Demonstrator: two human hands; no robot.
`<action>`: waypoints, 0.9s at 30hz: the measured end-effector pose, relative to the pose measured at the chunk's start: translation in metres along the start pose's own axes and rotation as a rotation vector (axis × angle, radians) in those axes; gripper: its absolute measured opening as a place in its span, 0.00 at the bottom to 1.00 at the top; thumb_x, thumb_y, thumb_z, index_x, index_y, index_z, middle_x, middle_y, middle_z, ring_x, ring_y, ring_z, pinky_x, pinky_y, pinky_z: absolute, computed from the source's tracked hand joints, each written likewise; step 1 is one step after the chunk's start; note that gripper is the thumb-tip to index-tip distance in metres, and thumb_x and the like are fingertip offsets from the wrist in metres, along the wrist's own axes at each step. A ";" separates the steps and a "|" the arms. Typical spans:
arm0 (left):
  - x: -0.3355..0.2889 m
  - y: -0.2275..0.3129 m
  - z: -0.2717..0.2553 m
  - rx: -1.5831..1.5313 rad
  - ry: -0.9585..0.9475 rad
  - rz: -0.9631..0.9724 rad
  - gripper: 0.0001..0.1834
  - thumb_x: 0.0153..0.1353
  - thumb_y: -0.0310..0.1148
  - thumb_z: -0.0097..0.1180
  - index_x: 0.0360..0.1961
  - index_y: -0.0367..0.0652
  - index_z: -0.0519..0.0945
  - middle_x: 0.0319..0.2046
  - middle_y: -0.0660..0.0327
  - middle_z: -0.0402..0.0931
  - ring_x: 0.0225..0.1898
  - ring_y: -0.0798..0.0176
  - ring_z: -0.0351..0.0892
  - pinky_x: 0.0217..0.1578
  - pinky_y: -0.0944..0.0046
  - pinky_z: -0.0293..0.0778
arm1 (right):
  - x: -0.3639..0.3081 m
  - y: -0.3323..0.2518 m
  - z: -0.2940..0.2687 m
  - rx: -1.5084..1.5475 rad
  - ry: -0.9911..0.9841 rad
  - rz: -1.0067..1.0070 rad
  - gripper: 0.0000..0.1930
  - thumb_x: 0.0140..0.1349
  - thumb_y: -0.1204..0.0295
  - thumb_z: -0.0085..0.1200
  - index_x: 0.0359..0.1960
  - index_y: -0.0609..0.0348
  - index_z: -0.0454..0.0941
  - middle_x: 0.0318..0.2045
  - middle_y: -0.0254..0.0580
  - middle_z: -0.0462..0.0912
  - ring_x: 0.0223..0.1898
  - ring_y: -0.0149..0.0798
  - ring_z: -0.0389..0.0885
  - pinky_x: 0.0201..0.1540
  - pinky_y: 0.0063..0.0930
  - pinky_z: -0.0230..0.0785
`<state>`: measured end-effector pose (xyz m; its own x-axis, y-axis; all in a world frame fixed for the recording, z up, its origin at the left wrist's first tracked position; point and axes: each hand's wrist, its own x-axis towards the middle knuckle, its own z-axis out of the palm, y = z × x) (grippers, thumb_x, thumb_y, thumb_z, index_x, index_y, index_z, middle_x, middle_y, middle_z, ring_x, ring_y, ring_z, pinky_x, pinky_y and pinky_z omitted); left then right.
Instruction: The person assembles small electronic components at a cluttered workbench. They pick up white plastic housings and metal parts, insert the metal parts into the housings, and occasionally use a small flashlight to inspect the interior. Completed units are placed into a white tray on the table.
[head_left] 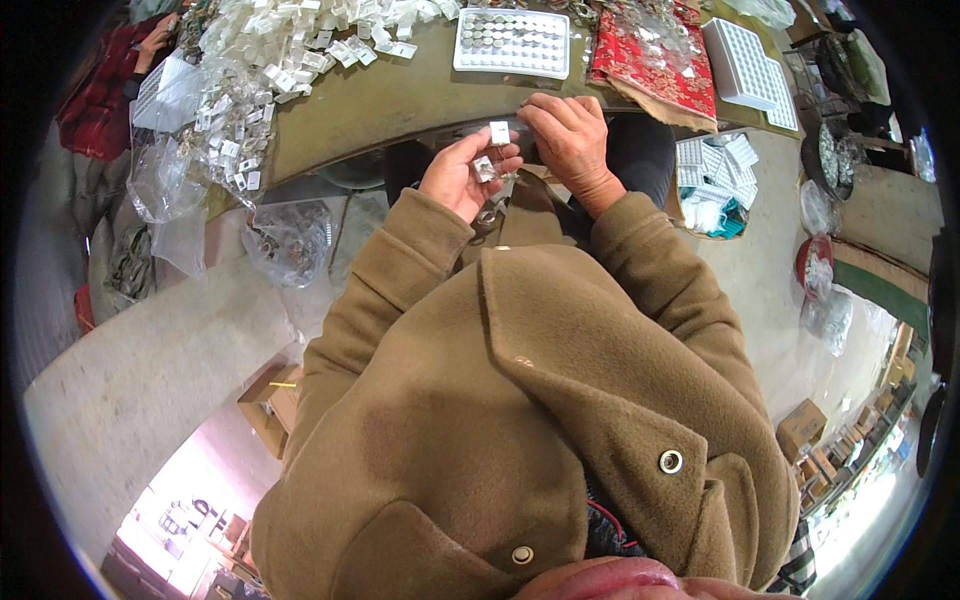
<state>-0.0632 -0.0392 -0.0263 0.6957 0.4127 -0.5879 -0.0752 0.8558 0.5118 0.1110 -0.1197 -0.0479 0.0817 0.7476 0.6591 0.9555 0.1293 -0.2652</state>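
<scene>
My left hand (pixel 463 177) is held palm up just off the table's near edge. Between its fingers sits a small white square card (pixel 499 132) with a dark mark on it, and a second small white piece (pixel 484 168) rests lower, against the palm. My right hand (pixel 570 135) is beside it on the right, thumb and forefinger pinched together; whatever they grip is too small or hidden to make out. Beyond both hands, a white tray (pixel 512 65) with rows of round hollows lies on the table, its far rows filled with small round metallic pieces.
A large heap of small white cards (pixel 290 75) covers the table's far left. To the right lie a red patterned cloth (pixel 655 75) and stacked white trays (pixel 740 65). An open box of white trays (pixel 715 180) stands right of my knees. Another person's hand (pixel 155 40) shows far left.
</scene>
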 end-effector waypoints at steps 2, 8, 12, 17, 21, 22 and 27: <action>0.000 0.001 0.001 0.006 0.011 0.002 0.18 0.69 0.40 0.47 0.50 0.36 0.75 0.39 0.60 0.80 0.38 0.67 0.80 0.28 0.73 0.74 | 0.003 -0.004 -0.002 0.085 0.031 0.066 0.08 0.51 0.76 0.60 0.34 0.54 0.78 0.34 0.34 0.82 0.32 0.37 0.80 0.35 0.30 0.68; -0.004 0.009 0.001 -0.076 -0.153 0.048 0.19 0.68 0.42 0.51 0.51 0.38 0.75 0.34 0.64 0.80 0.34 0.72 0.79 0.24 0.78 0.72 | 0.016 -0.034 -0.013 0.727 0.031 0.687 0.05 0.58 0.76 0.57 0.35 0.63 0.80 0.31 0.37 0.85 0.32 0.29 0.84 0.34 0.21 0.74; -0.010 0.013 0.002 -0.055 -0.007 0.038 0.15 0.66 0.42 0.54 0.44 0.41 0.76 0.32 0.63 0.77 0.28 0.73 0.76 0.20 0.78 0.71 | 0.026 -0.041 -0.018 1.208 0.041 0.841 0.04 0.60 0.77 0.57 0.36 0.63 0.81 0.36 0.35 0.83 0.37 0.23 0.77 0.42 0.18 0.70; -0.011 0.012 0.005 -0.148 -0.163 0.031 0.13 0.66 0.40 0.54 0.45 0.42 0.75 0.31 0.63 0.76 0.28 0.74 0.75 0.21 0.78 0.71 | 0.029 -0.051 -0.016 1.469 0.033 0.998 0.05 0.62 0.75 0.58 0.36 0.64 0.78 0.37 0.35 0.80 0.39 0.26 0.76 0.45 0.21 0.69; -0.012 0.013 0.005 -0.194 -0.165 -0.002 0.14 0.67 0.41 0.54 0.46 0.44 0.74 0.31 0.65 0.75 0.28 0.75 0.75 0.19 0.78 0.70 | 0.028 -0.054 -0.016 1.526 0.017 0.983 0.06 0.63 0.74 0.56 0.38 0.64 0.77 0.34 0.36 0.80 0.34 0.27 0.78 0.42 0.23 0.72; -0.011 0.014 0.006 -0.179 -0.070 -0.010 0.14 0.67 0.41 0.54 0.46 0.43 0.74 0.31 0.65 0.75 0.28 0.75 0.75 0.20 0.78 0.70 | 0.028 -0.055 -0.015 1.511 0.014 0.973 0.06 0.63 0.75 0.56 0.38 0.64 0.77 0.34 0.36 0.80 0.34 0.27 0.78 0.41 0.22 0.72; -0.011 0.016 0.008 -0.127 -0.136 0.068 0.12 0.67 0.40 0.54 0.44 0.44 0.75 0.30 0.66 0.76 0.26 0.78 0.74 0.17 0.81 0.66 | 0.026 -0.056 -0.005 1.397 0.034 0.913 0.05 0.62 0.77 0.55 0.38 0.65 0.78 0.33 0.33 0.80 0.34 0.24 0.76 0.40 0.21 0.71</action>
<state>-0.0661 -0.0329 -0.0068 0.7752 0.4321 -0.4608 -0.2083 0.8635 0.4594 0.0606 -0.1111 -0.0126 0.4558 0.8889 -0.0464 -0.3757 0.1449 -0.9154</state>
